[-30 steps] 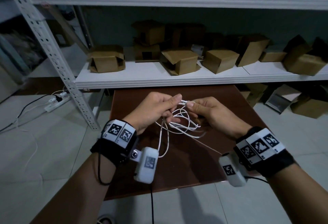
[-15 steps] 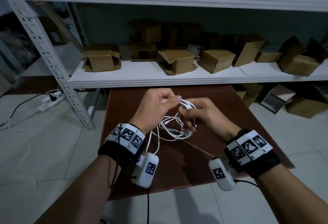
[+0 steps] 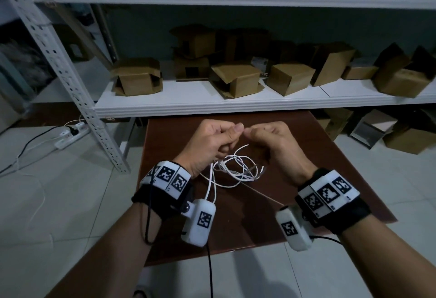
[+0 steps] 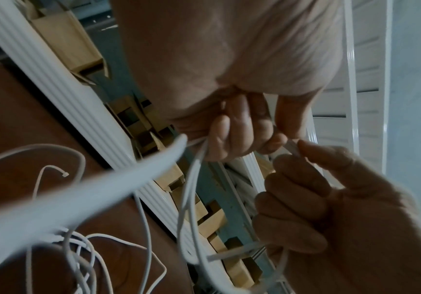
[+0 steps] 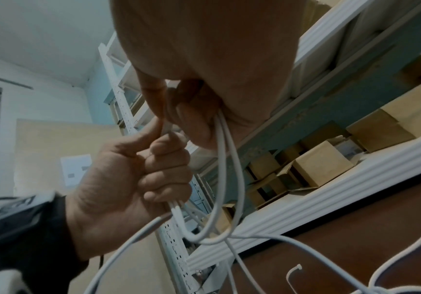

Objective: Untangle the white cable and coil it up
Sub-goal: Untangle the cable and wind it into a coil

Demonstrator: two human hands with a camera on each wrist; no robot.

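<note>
Both my left hand (image 3: 213, 141) and right hand (image 3: 271, 140) pinch the white cable (image 3: 236, 170); I'd feed loops evenly between my fingers (image 4: 232, 131), keeping slack below.

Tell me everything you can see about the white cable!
The white cable is thin, smooth and bendy, like plastic-coated wire. It is still tangled: several loose loops hang below the hands and reach down to the brown table. The left hand and the right hand both grip strands of it, held close together above the table. The left wrist view shows one small white end curling free over the table.
</note>
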